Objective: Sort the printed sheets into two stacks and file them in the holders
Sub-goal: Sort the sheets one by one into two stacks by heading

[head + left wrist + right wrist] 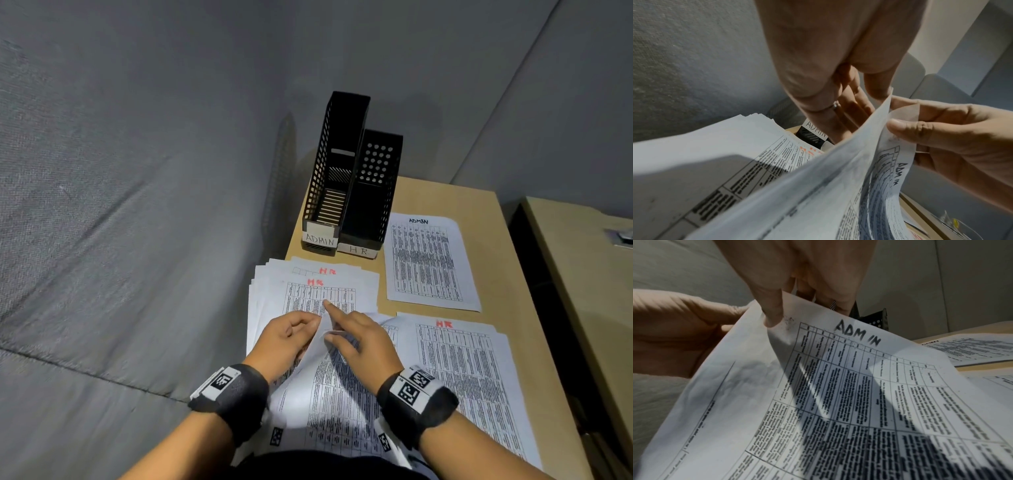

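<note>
Both hands hold up one printed sheet headed ADMIN (838,386) by its top edge, above the unsorted pile (318,291), whose top page reads HR in red. My left hand (308,325) grips the edge from the left, fingers behind the paper (859,105). My right hand (330,322) pinches the top left corner, thumb on the printed face (772,318). A single ADMIN stack (428,260) lies at the back right, and an HR stack (462,377) at the front right. Two black holders stand behind, labelled ADMIN (325,171) and HR (373,198).
The tan table (496,222) is narrow, and paper covers most of its near half. A grey fabric partition (137,205) runs close along the left and back. A second tan desk (582,267) stands to the right across a dark gap.
</note>
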A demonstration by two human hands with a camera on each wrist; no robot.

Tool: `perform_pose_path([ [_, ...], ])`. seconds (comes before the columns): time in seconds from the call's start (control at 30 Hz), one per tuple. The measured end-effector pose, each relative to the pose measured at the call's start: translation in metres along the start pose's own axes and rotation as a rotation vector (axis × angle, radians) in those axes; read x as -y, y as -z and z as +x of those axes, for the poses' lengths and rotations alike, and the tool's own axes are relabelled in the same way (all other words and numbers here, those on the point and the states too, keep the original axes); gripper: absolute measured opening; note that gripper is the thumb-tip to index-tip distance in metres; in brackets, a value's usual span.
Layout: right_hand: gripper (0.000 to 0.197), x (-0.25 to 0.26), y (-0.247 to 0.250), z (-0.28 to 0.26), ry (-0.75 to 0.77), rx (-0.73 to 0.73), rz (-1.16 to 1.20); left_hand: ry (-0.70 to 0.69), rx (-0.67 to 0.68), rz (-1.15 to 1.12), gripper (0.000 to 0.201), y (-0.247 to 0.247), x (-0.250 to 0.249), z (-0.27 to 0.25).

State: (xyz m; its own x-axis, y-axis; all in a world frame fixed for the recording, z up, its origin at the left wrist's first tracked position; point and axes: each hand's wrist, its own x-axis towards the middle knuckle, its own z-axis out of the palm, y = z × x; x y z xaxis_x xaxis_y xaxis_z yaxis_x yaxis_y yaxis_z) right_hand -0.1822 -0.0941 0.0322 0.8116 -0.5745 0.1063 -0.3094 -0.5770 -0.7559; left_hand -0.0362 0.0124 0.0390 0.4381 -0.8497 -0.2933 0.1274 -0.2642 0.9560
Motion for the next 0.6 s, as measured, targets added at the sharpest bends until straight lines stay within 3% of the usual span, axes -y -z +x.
perform_pose_path([
  [0.37, 0.055, -0.003, -0.001, -0.005, 0.008, -0.052, 0.039, 0.060, 0.020, -0.103, 0.021, 0.000, 0.005, 0.004],
  [0.5, 0.039, -0.004, -0.004, -0.008, 0.025, -0.095, 0.055, 0.107, 0.001, -0.114, 0.011, 0.002, 0.009, 0.006],
  [0.6, 0.027, -0.007, -0.006, -0.010, 0.000, -0.136, 0.091, 0.075, -0.088, -0.086, 0.014, 0.002, 0.010, 0.008],
])
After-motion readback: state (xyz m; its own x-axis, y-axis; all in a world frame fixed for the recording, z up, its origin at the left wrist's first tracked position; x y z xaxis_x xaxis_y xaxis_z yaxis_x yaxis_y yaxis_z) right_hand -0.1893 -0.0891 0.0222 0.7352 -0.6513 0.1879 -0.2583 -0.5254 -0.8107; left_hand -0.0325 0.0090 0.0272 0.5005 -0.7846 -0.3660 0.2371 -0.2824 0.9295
